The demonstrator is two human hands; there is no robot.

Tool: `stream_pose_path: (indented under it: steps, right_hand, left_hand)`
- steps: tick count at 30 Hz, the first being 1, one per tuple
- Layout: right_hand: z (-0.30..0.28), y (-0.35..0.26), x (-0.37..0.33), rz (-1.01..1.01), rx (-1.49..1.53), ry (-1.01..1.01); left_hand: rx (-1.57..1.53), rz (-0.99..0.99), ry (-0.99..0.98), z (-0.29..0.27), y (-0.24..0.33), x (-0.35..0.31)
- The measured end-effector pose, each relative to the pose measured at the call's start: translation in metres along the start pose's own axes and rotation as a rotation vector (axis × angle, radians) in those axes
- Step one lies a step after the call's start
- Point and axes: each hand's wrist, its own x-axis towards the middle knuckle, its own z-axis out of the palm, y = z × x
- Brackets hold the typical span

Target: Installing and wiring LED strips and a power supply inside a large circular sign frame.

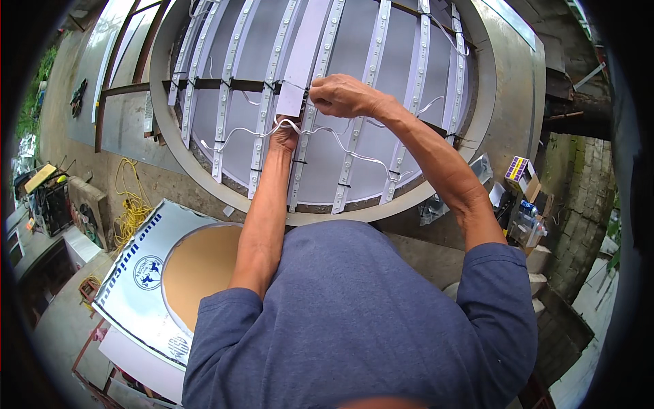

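This looks like a fabrication workshop, seemingly part open to the outdoors: a large round frame (484,102) carries rows of light strips (371,68) and loose white wiring (368,159), with dark metal bars (126,89), a tangled yellow cable (133,221) and a printed sheet (129,296) with a tan circle lying around it, and greenery (28,112) shows at the left edge.

The head-worn fisheye looks down on the hands (346,94) from nearby.

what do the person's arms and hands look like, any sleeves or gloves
Loose, short dark blue-grey shirt sleeves end above the elbows, leaving both forearms bare. No glove shows on the right hand or the partly hidden left hand; neither wrist shows a watch.
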Motion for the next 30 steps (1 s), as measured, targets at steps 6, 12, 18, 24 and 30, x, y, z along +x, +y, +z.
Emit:
stream_pose_path:
  steps: [6, 12, 18, 24, 30]
  right_hand:
    - [-0.003, 0.001, -0.003, 0.029, 0.072, -0.078]
    - [-0.019, 0.016, 0.008, 0.121, 0.096, -0.021]
    - [-0.040, 0.023, 0.022, 0.160, 0.026, -0.016]
    - [-0.038, 0.022, 0.002, 0.180, 0.112, -0.026]
    - [-0.038, -0.005, 0.010, 0.263, 0.168, 0.055]
  left_hand:
    - [0.056, -0.026, -0.005, 0.004, 0.005, -0.003]
    - [0.099, -0.066, -0.013, 0.007, 0.006, -0.004]
    - [0.143, -0.116, -0.020, 0.008, 0.003, -0.010]
    - [0.163, -0.118, -0.006, 0.009, 0.008, -0.007]
    - [0.175, -0.131, -0.006, 0.011, -0.001, -0.007]
